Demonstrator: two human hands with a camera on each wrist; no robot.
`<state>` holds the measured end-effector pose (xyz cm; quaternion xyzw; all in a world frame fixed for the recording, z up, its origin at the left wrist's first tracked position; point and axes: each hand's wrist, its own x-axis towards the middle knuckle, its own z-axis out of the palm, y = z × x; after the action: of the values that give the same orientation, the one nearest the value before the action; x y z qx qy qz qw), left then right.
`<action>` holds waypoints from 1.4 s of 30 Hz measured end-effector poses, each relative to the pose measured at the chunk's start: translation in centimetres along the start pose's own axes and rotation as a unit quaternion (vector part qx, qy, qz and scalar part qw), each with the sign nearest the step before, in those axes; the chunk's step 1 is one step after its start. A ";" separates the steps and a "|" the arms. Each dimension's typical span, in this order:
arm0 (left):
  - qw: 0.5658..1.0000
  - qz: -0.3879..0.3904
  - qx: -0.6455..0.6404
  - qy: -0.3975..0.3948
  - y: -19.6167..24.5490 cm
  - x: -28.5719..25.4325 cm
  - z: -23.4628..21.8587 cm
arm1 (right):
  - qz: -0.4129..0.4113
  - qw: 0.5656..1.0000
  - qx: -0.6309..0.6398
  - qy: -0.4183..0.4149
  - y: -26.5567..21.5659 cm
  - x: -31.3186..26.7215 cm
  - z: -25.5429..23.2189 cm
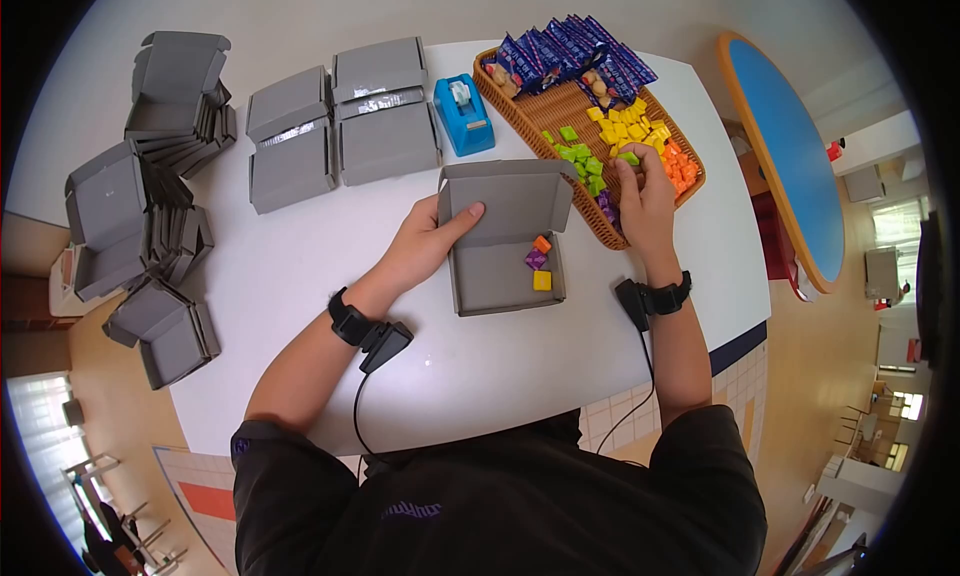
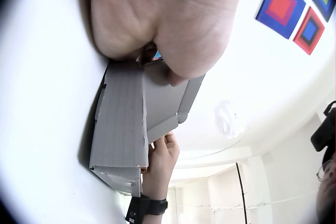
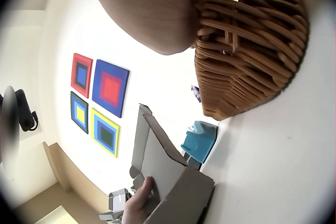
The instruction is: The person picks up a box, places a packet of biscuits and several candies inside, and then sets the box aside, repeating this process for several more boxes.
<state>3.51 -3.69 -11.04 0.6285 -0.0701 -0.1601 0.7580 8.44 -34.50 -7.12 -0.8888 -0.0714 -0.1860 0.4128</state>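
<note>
Grips the left side of the lid with the left hand, thumb on the inner face, other fingers hidden behind. Pinches a green piece between thumb and fingertips with the right hand, over the right part of the basket.

As for the gray box: sits open on the tabletop in front of the torso, left of the basket, long axis of the base running left to right, open top facing up, lid raised along the far edge. Holds an orange piece, a purple piece and a yellow piece toward the right side.

In the basket, slanting from far left to near right: shows blue packets at the far end, loose colored pieces nearer. Beyond the box, shows a tape dispenser; farther left, closed boxes and stacked open boxes.
</note>
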 end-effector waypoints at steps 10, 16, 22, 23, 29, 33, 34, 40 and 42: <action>1.000 -0.001 0.013 0.001 0.0 0.0 0.0 | -0.007 0.999 -0.036 0.006 1.1 -0.1 0.1; 1.000 -0.002 0.018 0.002 0.0 0.0 0.0 | 0.006 0.997 0.069 0.035 1.6 0.2 0.5; 1.000 -0.002 0.010 0.003 0.0 0.0 0.0 | 0.016 0.998 0.055 0.024 0.9 0.0 0.3; 1.000 0.001 0.009 0.002 -0.1 0.0 0.0 | 0.007 0.998 0.062 0.021 0.9 0.0 0.3; 1.000 0.002 0.011 0.006 0.0 0.0 0.0 | -0.049 0.998 0.045 0.004 0.8 0.2 0.4; 1.000 0.000 0.007 0.001 0.2 0.0 0.1 | -0.051 0.998 0.023 -0.008 0.3 0.1 0.1; 1.000 0.000 0.008 0.002 0.2 0.0 0.1 | -0.051 0.998 0.024 -0.008 0.4 0.2 0.1; 1.000 0.005 0.019 0.003 0.1 0.0 0.0 | -0.048 0.999 0.017 -0.012 0.0 0.1 -0.1; 1.000 0.005 0.017 0.004 0.2 0.0 0.1 | -0.052 0.998 0.013 -0.013 0.1 0.1 -0.1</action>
<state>3.46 -3.74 -10.79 0.6413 -0.0728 -0.1531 0.7483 8.57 -34.65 -7.10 -0.8808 -0.1253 -0.1947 0.4131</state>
